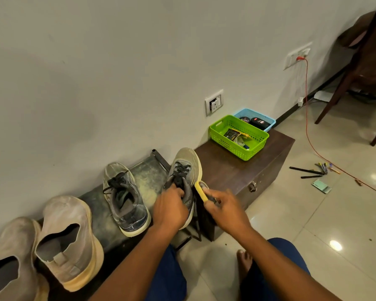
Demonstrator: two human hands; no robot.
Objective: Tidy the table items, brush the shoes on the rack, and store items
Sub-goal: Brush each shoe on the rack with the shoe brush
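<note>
Right hand (223, 206) holds brush (201, 191) against sneaker (186, 170).

Pale wall (96, 72) bearing two socket plates: a lower socket plate (214, 102) and an upper socket plate (297, 55), the latter with an orange cable (307, 109) plugged in and trailing across the glossy tiled floor (313, 213). A dark wooden chair (365, 68) stands at upper right. Loose pens (313, 170) and a green card (321, 186) lie on the floor near the cable.
</note>
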